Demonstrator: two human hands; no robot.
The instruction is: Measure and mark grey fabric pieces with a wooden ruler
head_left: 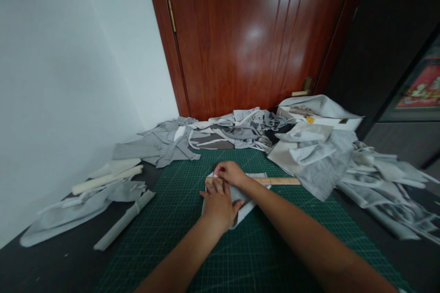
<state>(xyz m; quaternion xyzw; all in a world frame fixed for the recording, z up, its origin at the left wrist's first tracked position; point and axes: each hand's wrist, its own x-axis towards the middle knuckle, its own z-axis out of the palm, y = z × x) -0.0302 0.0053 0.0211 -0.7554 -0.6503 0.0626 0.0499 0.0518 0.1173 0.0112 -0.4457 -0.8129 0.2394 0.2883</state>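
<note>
A piece of light grey fabric (248,211) lies on a green cutting mat (165,238), with a wooden ruler (280,181) laid across its far part. My left hand (218,206) rests flat with fingers spread, pressing the fabric and the ruler's left part. Just beyond it, my right hand (231,173) is closed in a pinch at the ruler's left end, by the fabric's far edge. Something small and pale shows at its fingertips, too small to name. The ruler's right end reaches past the fabric onto the mat.
Grey fabric pieces (151,144) and rolled strips (125,222) lie on the left. More cloth scraps (240,130) are heaped at the back against a brown door (240,46). On the right stand a white box (347,123) and draped grey cloth (323,158).
</note>
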